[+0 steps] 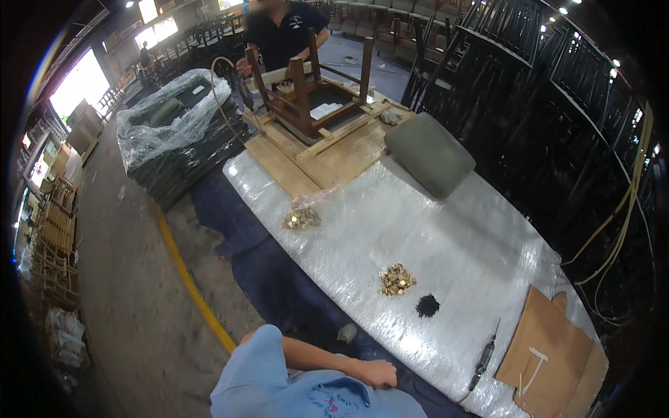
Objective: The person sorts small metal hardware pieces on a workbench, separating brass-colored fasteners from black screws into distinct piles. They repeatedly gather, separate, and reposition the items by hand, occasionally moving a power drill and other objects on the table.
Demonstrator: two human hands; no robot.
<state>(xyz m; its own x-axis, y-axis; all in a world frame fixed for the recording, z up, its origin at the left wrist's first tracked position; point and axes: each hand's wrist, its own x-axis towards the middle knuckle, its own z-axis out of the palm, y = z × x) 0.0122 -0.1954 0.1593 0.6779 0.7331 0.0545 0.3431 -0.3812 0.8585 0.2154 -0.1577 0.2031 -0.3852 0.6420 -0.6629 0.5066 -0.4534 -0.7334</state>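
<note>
L hand [380, 374] is making a fist by the near edge of the plastic-covered surface [348, 240], in front of a blue shirt [279, 393]; can't tell if it's holding anything. R hand isn't showing, so can't tell its state. Nearest on the surface, a pile of small black pcs [427, 306] is lying w/ a pile of gold-coloured metal pcs [397, 279] just beyond, to the L. A dark driver [482, 362] is resting to the R, nr brown cardboard [533, 362]. Farther up, a bag of metal pcs [302, 219] is sitting nr wood boards [279, 167], a grey-green seat pad [431, 155] is lying R of them, & a co-worker [282, 26] is standing behind an upturned chair frame [300, 90].
</note>
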